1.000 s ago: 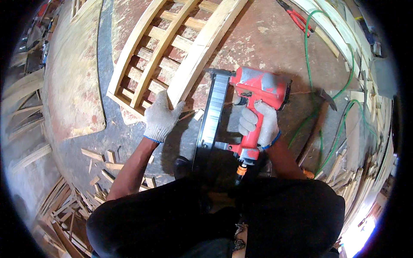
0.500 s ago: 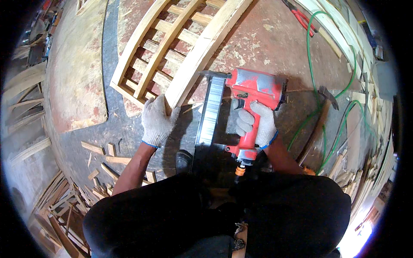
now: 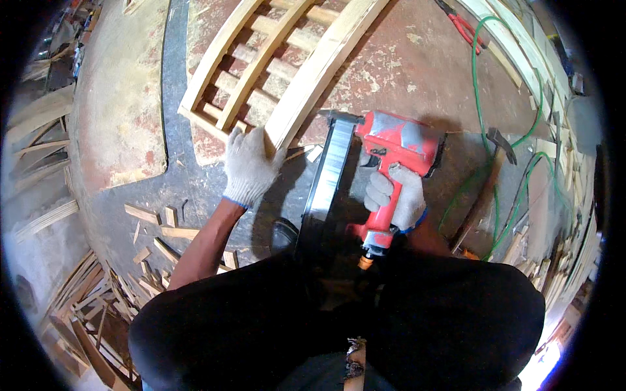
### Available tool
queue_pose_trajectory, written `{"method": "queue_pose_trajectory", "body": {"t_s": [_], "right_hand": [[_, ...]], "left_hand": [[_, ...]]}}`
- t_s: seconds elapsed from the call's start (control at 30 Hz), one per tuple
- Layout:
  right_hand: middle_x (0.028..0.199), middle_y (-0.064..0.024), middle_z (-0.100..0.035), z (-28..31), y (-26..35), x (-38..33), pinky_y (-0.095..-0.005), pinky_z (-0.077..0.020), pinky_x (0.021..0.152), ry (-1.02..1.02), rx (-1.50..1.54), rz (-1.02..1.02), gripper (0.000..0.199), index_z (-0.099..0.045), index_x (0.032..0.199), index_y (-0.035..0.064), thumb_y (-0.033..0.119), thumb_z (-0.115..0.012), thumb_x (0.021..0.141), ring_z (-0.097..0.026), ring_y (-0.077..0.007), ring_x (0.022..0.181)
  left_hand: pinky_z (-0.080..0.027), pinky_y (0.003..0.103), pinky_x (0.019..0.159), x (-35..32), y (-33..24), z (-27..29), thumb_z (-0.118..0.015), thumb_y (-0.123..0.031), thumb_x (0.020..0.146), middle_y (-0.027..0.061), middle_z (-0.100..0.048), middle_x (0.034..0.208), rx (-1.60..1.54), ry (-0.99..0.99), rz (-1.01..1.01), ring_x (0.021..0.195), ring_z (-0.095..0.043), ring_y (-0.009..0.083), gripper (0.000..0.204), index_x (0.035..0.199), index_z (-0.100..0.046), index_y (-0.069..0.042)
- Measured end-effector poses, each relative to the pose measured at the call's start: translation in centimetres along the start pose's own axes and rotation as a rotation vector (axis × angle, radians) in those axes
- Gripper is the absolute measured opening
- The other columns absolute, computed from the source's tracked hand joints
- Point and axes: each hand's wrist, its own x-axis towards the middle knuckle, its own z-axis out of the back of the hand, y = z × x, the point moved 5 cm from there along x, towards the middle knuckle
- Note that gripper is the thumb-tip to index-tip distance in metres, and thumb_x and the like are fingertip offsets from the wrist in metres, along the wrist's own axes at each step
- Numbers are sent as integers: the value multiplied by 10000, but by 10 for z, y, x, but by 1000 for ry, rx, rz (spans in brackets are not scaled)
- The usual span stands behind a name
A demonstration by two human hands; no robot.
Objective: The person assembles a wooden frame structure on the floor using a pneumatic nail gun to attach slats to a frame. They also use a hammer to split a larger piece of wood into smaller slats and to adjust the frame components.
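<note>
A pale wooden lattice frame [image 3: 303, 85], with a curved side and crossing slats, lies ahead of me on the work surface. My left hand [image 3: 250, 171], in a white knit glove, is at its near end. The fingers lie over the end piece and the thumb is beside the thick straight rail. My right hand [image 3: 405, 199], gloved likewise, is wrapped around the handle of a worn red nail gun [image 3: 405, 144]. Its long magazine [image 3: 329, 171] slants toward me, and its nose stands apart from the rail, to the right.
A hammer [image 3: 501, 144] and a green hose [image 3: 476, 85] lie to the right. Red-handled pliers [image 3: 464, 29] are at the far right. Wood offcuts [image 3: 179, 232] lie scattered at the near left. A worn flat board [image 3: 120, 98] covers the left side.
The lattice frame has shifted slightly away from me together with my left hand. The nail gun has moved a little right and nearer, still in my right hand.
</note>
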Motion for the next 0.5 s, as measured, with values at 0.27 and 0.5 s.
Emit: {"method": "queue_pose_trajectory", "body": {"t_s": [0.27, 0.5], "right_hand": [[625, 61, -416, -8, 22, -2, -328, -405, 515, -22, 9, -1, 454, -519, 1262, 27, 362, -529, 955, -419, -126, 498], [662, 60, -437, -16, 3, -3, -319, -417, 527, 19, -58, -15, 513, -543, 1257, 27, 416, -593, 927, -446, -108, 561]], "left_hand": [[-474, 490, 920, 35, -35, 18, -753, -347, 871, 194, -692, 859, -203, -23, -75, 899, -647, 407, 348, 993, -670, -32], [-502, 424, 1006, 26, 108, 22, -653, -240, 994, 201, -687, 1237, -162, -368, 206, 1199, -648, 346, 387, 1327, -641, -44]]}}
